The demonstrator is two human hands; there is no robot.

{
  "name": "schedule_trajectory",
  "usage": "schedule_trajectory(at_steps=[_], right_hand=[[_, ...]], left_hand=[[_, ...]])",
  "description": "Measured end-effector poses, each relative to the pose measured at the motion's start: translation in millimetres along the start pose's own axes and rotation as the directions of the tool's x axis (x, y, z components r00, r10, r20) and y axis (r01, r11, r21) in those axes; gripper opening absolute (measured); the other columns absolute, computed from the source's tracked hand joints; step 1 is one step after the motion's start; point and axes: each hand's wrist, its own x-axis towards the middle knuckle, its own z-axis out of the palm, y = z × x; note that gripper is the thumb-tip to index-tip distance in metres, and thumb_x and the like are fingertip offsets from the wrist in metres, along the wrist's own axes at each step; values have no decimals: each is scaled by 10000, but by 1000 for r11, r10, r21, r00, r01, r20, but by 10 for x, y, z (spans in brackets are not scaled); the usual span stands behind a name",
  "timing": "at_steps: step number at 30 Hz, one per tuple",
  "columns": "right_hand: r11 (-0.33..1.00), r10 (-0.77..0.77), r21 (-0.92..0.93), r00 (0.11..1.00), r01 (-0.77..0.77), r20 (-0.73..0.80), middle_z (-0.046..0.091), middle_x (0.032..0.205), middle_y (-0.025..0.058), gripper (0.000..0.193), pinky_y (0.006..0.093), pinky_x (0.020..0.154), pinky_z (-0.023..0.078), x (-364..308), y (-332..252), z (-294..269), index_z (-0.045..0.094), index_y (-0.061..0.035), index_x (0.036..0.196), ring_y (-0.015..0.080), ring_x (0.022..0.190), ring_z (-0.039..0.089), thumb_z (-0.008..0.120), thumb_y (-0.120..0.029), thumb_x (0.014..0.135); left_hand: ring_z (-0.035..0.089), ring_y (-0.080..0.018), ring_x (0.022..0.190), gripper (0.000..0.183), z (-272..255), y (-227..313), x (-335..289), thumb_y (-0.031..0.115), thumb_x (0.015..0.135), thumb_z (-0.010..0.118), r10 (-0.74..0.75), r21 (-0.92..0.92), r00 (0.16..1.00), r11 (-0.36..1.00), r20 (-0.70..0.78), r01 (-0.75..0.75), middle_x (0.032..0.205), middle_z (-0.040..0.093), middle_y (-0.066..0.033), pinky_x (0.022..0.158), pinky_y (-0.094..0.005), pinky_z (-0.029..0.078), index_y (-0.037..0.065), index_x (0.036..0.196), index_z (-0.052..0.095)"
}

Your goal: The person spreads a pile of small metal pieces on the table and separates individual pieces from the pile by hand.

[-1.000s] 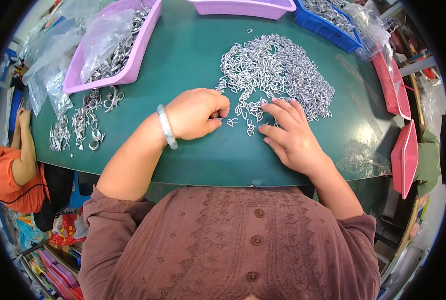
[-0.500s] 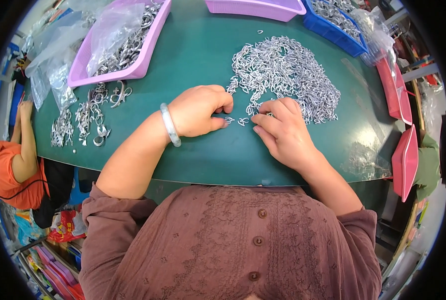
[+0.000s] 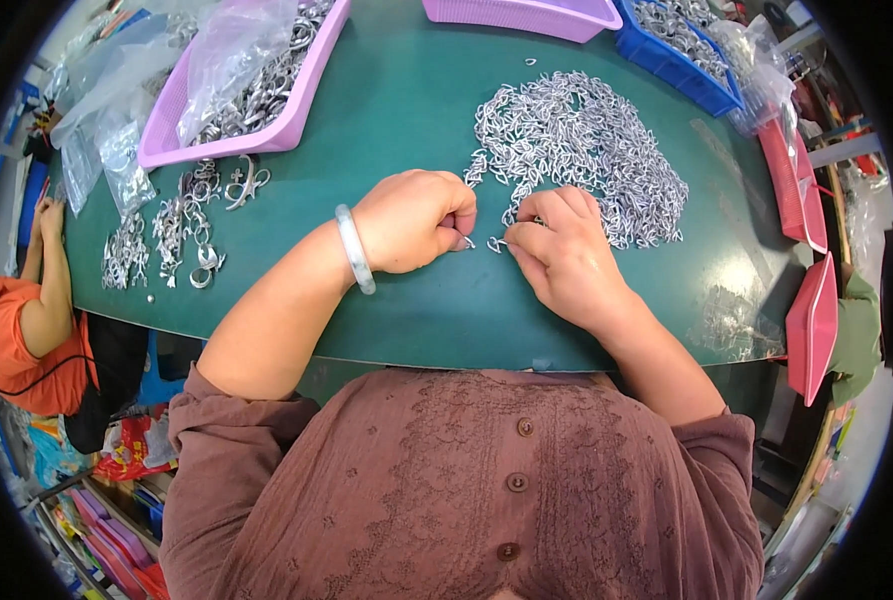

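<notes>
A heap of small silver metal links (image 3: 576, 150), each an open pointed loop, lies on the green tabletop (image 3: 386, 320). Left of the heap's near edge, my left hand (image 3: 416, 222), with a pale bangle (image 3: 355, 250) at the wrist, pinches one small link (image 3: 468, 243) between thumb and forefinger. Facing it, my right hand (image 3: 571, 255) is closed at the heap's near edge, thumb against forefinger. A loose link (image 3: 495, 244) lies right at its fingertips; whether they grip anything is hidden.
A pink basket (image 3: 296, 110) of metal pieces and plastic bags stands back left, with loose silver ornaments (image 3: 171, 225) before it. Another pink basket (image 3: 526, 18) and a blue bin (image 3: 681, 75) stand at the back. Red trays (image 3: 811, 330) are at right; a person in orange (image 3: 16, 340) sits left.
My left thumb and forefinger have closed on a link that lay loose between my hands. My right hand stays by the heap, its fingertips nearer the other loose link.
</notes>
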Motion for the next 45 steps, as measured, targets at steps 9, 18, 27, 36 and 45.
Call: schedule_trajectory(at_steps=[9,18,27,36,45], right_hand=[[997,-19,77,999,17,26,565,925,52,43,403,873,389,-97,-83,-134,640,-71,745,255,920,517,679,-51,744],[996,-70,67,996,66,57,560,918,59,76,404,866,393,-81,-128,-143,681,-64,817,254,913,521,688,-73,742],[999,-44,28,998,43,41,567,946,71,194,409,890,385,20,-137,1,717,-61,927,264,941,522,632,-37,754],[1000,-1,2,1000,1,17,590,1076,92,292,420,930,387,-15,-47,-119,716,-93,978,289,1026,527,619,15,724],[999,47,-9,997,-46,57,588,1112,106,301,442,938,394,-83,3,-214,709,-89,983,314,1051,524,621,29,720]], left_hand=[[590,-215,704,89,-34,-82,15,-13,781,658,-1,-16,995,1000,-99,-1,798,603,-95,645,-327,481,30,852,624],[593,-210,692,102,-63,-67,-24,17,748,684,53,62,999,997,14,-54,814,604,-80,634,-323,487,38,839,641],[600,-217,694,99,-124,-94,-42,17,724,665,11,89,1000,996,28,-14,795,598,-83,624,-334,488,36,817,639],[587,-231,675,85,-50,-48,-35,50,727,683,94,74,995,993,33,-96,769,585,-77,610,-338,467,52,801,642],[599,-207,664,72,-125,-59,-62,44,738,682,64,23,990,997,123,-67,761,596,-78,595,-326,476,43,805,655]])
